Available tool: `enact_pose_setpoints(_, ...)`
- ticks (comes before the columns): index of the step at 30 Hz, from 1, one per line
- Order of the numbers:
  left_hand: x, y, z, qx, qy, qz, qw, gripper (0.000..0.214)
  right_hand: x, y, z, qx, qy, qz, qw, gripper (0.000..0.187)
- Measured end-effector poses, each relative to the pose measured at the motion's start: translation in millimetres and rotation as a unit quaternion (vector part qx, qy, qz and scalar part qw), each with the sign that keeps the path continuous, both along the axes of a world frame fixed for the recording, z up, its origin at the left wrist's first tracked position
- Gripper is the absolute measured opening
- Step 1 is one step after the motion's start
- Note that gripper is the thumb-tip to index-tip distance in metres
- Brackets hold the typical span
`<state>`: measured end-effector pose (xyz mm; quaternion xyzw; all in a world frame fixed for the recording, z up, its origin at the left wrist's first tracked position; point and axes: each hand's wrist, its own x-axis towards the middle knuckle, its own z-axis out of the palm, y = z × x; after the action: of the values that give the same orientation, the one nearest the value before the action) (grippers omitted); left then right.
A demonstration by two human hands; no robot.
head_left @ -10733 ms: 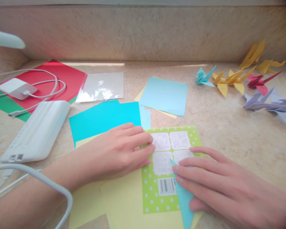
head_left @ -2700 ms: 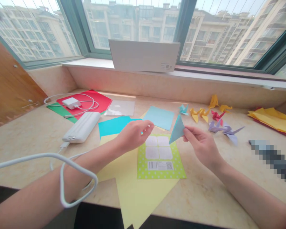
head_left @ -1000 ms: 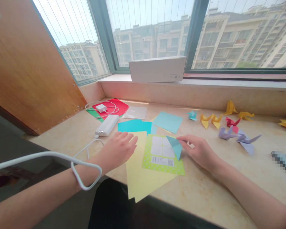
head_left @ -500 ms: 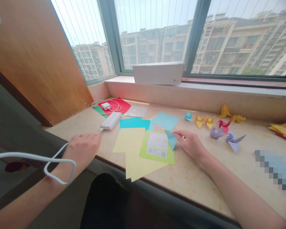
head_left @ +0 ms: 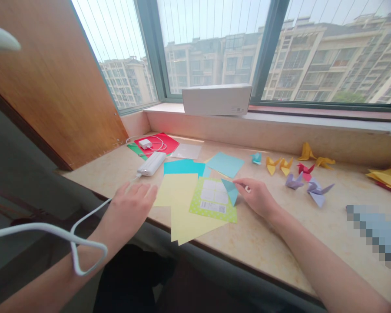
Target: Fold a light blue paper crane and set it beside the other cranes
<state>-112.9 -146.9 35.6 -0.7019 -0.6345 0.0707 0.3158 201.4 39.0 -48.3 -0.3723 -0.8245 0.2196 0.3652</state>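
Observation:
My right hand (head_left: 257,198) pinches a folded teal paper triangle (head_left: 230,191) by one corner. The triangle hangs over the right part of a green dotted sheet (head_left: 198,208) with a white label. My left hand (head_left: 133,204) is held over the table's front edge, its fingers loosely stretched out and nothing visible in it. Beyond it lies a white power bank (head_left: 152,164) with a white cable (head_left: 87,214) plugged in, which loops across my left forearm. Pale yellow sheets (head_left: 179,187) lie between the hands, with a bright blue sheet (head_left: 182,166) and a light blue sheet (head_left: 226,164) behind.
Several folded paper cranes (head_left: 293,181) stand at the right. Yellow papers (head_left: 386,180) lie at the far right, near a pixelated object (head_left: 374,234). Back left are a red sheet (head_left: 167,142) and a white charger (head_left: 145,144). A white box (head_left: 217,101) sits on the sill.
My left hand has moved away from the cable end at the power bank, rightward and toward me, and its fingers have loosened. My right hand has shifted slightly left with the teal triangle.

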Motion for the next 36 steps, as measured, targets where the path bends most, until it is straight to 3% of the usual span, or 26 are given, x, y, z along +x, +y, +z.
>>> enact_pose_setpoints(3,33,18,-7.9,-0.024,-0.045,-0.129,0.99,0.028,-1,0,-0.5,0.002,0.002,0.003,1.0,0.024)
enact_pose_setpoints(6,55,47,-13.8,-0.026,-0.086,-0.194,0.977,0.024,-1,0,-1.6,0.006,0.002,0.006,1.0,0.024)
enact_pose_setpoints(10,66,119,-19.7,-0.035,-0.116,-0.265,0.957,0.021,1,2,-2.8,0.009,0.004,0.002,1.0,0.025)
enact_pose_setpoints(14,64,198,-29.3,-0.075,-0.12,-0.373,0.917,0.024,2,3,-2.8,0.004,0.001,0.0,1.0,0.025)
enact_pose_setpoints(17,60,229,-42.5,-0.073,-0.114,-0.413,0.901,0.023,2,4,-2.7,-0.003,0.006,-0.002,1.0,0.024)
enact_pose_setpoints(24,65,230,-74.7,-0.055,-0.155,-0.436,0.885,0.021,1,1,-0.4,-0.035,0.01,-0.015,0.999,0.022)
enact_pose_setpoints(29,72,225,-72.7,-0.06,-0.251,-0.439,0.86,0.026,-1,-2,0.9,-0.069,0.0,-0.015,0.997,0.021)
enact_pose_setpoints(33,72,214,-67.5,-0.054,-0.346,-0.44,0.827,0.024,-1,-4,-0.9,-0.078,0.008,-0.02,0.997,0.02)
enact_pose_setpoints(36,75,205,-67.5,-0.092,-0.421,-0.437,0.79,0.023,-1,-6,-1.5,-0.078,0.027,-0.027,0.996,0.019)
